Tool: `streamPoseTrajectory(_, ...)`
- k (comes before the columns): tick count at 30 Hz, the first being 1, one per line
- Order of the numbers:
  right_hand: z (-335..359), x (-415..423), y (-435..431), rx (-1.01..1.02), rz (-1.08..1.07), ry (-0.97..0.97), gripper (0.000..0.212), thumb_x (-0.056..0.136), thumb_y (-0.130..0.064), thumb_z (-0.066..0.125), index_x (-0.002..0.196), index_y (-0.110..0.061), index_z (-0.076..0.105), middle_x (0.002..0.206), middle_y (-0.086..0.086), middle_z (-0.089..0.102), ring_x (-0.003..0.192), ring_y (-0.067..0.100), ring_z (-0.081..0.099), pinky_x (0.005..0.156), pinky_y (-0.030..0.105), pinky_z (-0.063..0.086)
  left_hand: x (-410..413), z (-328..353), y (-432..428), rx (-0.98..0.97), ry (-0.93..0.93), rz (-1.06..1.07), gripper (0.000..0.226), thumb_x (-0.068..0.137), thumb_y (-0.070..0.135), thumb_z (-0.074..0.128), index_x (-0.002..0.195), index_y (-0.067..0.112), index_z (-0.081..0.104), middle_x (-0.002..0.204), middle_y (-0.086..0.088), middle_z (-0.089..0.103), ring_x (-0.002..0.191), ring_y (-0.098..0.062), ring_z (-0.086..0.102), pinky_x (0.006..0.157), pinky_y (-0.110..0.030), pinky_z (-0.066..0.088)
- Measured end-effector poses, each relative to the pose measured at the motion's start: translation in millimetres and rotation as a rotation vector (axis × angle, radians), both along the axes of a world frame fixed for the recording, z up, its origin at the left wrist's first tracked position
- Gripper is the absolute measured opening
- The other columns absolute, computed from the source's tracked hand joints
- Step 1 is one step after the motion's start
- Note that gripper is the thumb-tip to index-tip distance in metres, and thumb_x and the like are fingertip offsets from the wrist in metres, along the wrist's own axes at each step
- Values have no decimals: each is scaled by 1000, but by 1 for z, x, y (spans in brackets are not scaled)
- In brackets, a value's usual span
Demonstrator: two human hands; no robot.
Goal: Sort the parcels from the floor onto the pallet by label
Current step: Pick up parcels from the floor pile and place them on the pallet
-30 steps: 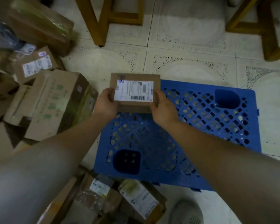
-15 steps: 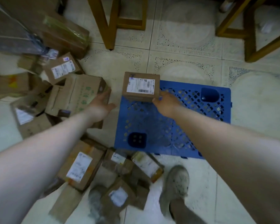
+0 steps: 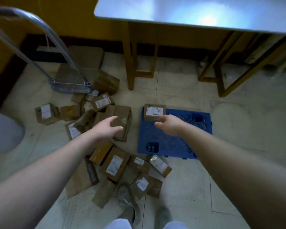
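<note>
A small brown parcel [image 3: 154, 111] with a white label sits on the far left corner of the blue plastic pallet [image 3: 180, 139]. My right hand [image 3: 169, 125] hangs just in front of that parcel, fingers relaxed, holding nothing. My left hand [image 3: 108, 128] is open above a larger brown box [image 3: 122, 119] in the heap on the floor, left of the pallet. Several labelled cardboard parcels [image 3: 115, 163] lie scattered on the floor between my feet and the pallet.
A metal hand trolley [image 3: 69, 85] stands at the back left among parcels. A table [image 3: 196, 10] with yellow wooden legs [image 3: 130, 63] stands behind the pallet. My shoes [image 3: 127, 202] are at the bottom, next to the nearest parcels. Pale tiled floor lies right of the pallet.
Both hands let go of the small parcel, which now rests on the pallet's corner. My head rose, so the view is wider. My left hand moved left over the heap.
</note>
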State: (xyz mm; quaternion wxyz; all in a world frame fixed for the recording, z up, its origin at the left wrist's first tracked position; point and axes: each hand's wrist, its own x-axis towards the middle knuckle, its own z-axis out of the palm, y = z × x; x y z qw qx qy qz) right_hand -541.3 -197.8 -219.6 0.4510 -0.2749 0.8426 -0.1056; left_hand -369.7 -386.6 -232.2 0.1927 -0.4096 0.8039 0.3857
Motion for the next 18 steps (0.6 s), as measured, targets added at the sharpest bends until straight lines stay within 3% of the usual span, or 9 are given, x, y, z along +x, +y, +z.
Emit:
streamPoseTrajectory(5,72,30,6,-125,35,146,51,97,-42,47,140,-14,43,138,9,50,119,25,50,96,36,43,54,77,22,-57,111,154,66,88,40,61,146,30,30,150,-5,36,132,-25,40,99,-38,39)
streamPoseTrajectory(10,128,76,11,-188,85,221,55,96,-43,50,143,-18,40,139,8,49,120,25,52,97,36,44,116,142,36,-152,134,158,68,89,38,61,148,26,27,152,-5,32,136,-24,35,104,-37,33)
streamPoseTrajectory(13,159,103,7,-218,119,254,54,96,-42,51,143,-18,40,140,8,48,121,24,51,90,33,43,152,172,29,-227,153,179,67,89,41,59,147,28,28,152,-5,32,135,-25,35,104,-38,33)
streamPoseTrajectory(18,187,156,-17,-220,144,304,53,97,-41,49,142,-15,41,140,8,48,123,25,49,98,37,42,217,199,-2,-260,180,245,66,90,41,58,147,29,28,153,-5,30,135,-26,37,106,-41,33)
